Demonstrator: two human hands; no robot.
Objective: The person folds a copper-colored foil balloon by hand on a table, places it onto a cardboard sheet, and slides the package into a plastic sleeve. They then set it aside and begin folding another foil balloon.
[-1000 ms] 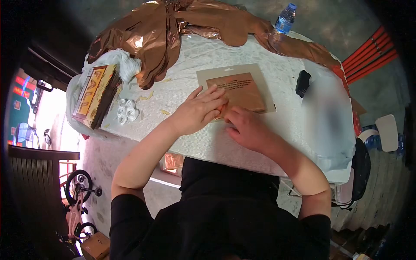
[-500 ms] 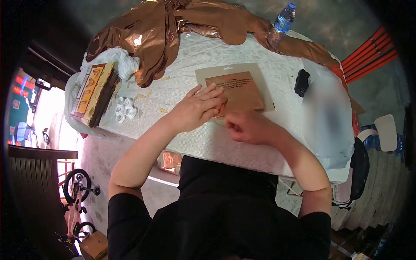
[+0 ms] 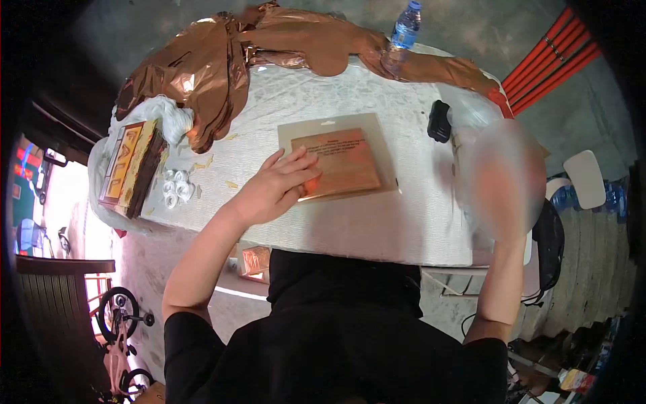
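A flat clear packet (image 3: 387,145) with a hanging slot lies on the table, and folded copper-coloured foil (image 3: 346,175) with printed text shows inside it. My left hand (image 3: 279,185) rests on the packet's left side, fingers stretched out and slightly apart. Off to the right, my right hand (image 3: 501,195) is over the table's right end, beside a clear plastic bag (image 3: 471,111). A blurred patch covers that hand, so its fingers and anything in them cannot be made out.
Large copper foil balloons (image 3: 323,40) lie along the far edge near a water bottle (image 3: 406,27). A black object (image 3: 439,121) sits at the right. On the left are a yellow-brown stack (image 3: 134,168), white ribbon rolls (image 3: 176,188) and a white plastic bag (image 3: 161,114).
My right hand has left the packet's lower edge and moved to the right end of the table. My left hand stays on the packet. The whole view has shifted slightly.
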